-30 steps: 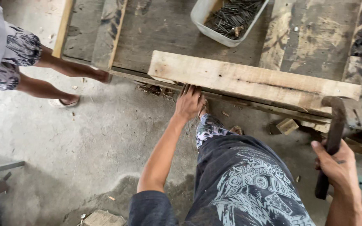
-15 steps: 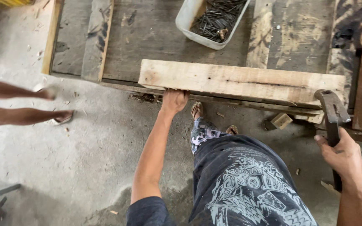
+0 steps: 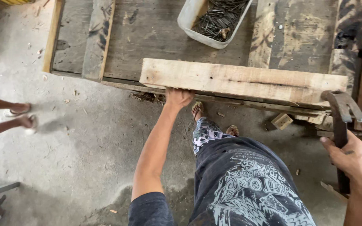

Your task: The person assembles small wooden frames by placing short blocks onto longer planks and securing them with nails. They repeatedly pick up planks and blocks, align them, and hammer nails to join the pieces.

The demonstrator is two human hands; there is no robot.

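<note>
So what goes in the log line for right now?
left hand: grips plank edge | right hand: holds claw hammer | nail tub: behind plank

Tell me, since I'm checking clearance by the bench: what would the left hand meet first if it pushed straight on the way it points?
The left hand already touches the near edge of the pale plank. Pushing on, it would press into that plank; the tub of nails lies farther back.

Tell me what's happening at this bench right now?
A person stands at a low wooden platform. Their left hand grips the near edge of a pale plank lying across it. Their right hand holds a claw hammer by the handle, head up near the plank's right end. A tub of nails sits behind. Another person's feet show at left.
</note>
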